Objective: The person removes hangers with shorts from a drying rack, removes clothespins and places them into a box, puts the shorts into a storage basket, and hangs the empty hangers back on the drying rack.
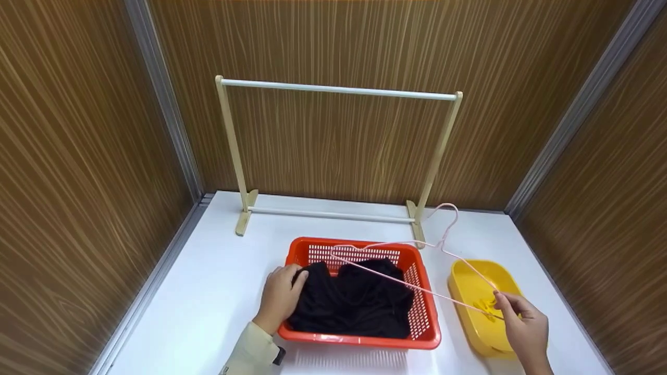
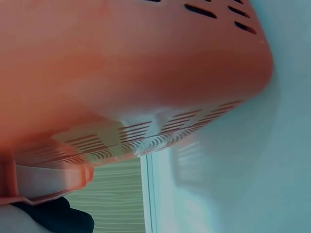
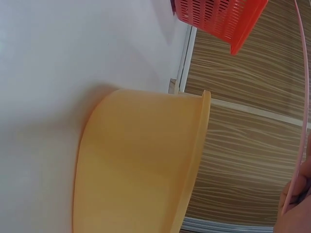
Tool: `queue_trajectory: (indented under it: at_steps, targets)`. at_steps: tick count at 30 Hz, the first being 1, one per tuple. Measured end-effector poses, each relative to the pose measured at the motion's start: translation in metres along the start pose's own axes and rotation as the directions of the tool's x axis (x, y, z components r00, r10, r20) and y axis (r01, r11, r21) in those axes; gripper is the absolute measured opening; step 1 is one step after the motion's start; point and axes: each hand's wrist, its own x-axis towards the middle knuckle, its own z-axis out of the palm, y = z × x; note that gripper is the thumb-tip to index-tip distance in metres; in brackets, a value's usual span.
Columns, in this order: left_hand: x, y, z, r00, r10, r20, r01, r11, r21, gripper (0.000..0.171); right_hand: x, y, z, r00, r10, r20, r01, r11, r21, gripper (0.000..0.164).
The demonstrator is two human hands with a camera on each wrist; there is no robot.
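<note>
In the head view my left hand (image 1: 281,294) is at the left rim of a red plastic basket (image 1: 359,339). Its thumb and fingers pinch the edge of a black garment (image 1: 354,302) bunched inside. A pink clothes hanger (image 1: 401,282) is held by one end in my right hand (image 1: 523,325), its long bar slanting above the basket and its hook pointing up and left. The right wrist view shows part of the same hanger (image 3: 304,73) and the fingers (image 3: 296,204) around it. In the left wrist view the basket wall fills much of the picture.
A yellow tray (image 1: 469,317) holding small yellow pieces (image 1: 487,307) stands under the right hand. Behind the basket is a wooden rack with a white top rail (image 1: 333,89). Wood-patterned walls (image 1: 333,151) enclose the white table (image 1: 208,291) at the back and sides.
</note>
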Motion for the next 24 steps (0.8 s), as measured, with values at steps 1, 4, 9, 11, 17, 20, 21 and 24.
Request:
queue_trajectory:
  at_steps: [1,4,9,11,17,20,21,24]
  targets:
    - [0.0003,0.0002,0.0002,1.0,0.001,0.005,-0.001,1.0,0.01,0.015,-0.0004,-0.0001,-0.0002,1.0,0.008,-0.001,-0.008,1.0,-0.002,0.013]
    - [0.0005,0.0009,0.0002,1.0,-0.001,0.015,0.0,1.0,0.025,0.015,-0.0016,0.0005,-0.0004,1.0,0.03,0.0,-0.03,1.0,-0.008,0.016]
    - [0.0011,0.002,0.0004,1.0,0.007,0.015,-0.007,0.999,0.034,0.015,-0.0037,0.0005,-0.0008,0.999,0.046,-0.009,-0.046,0.999,-0.02,0.016]
    - [0.0009,0.0016,0.0006,1.0,0.013,0.014,-0.014,0.999,0.04,0.015,-0.0046,0.0011,-0.0005,0.999,0.052,-0.013,-0.052,0.998,-0.024,0.016]
    - [-0.0005,0.0017,0.001,1.0,0.022,0.021,-0.023,0.998,0.065,0.015,-0.0059,0.0004,-0.0007,0.996,0.088,-0.026,-0.09,0.994,-0.064,0.019]
    - [0.0002,0.0019,0.0009,0.999,0.032,0.023,-0.034,0.996,0.083,0.015,-0.0058,-0.0001,-0.0013,0.994,0.101,-0.031,-0.103,0.992,-0.068,0.02]
    - [0.0006,0.0018,0.0012,0.999,0.038,0.023,-0.04,0.995,0.094,0.015,-0.0057,-0.0005,-0.0017,0.994,0.103,-0.033,-0.105,0.992,-0.068,0.021]
    - [0.0004,0.0023,0.0012,0.998,0.057,0.023,-0.059,0.99,0.124,0.017,-0.0062,-0.0009,-0.0033,0.994,0.101,-0.042,-0.103,0.992,-0.068,0.023]
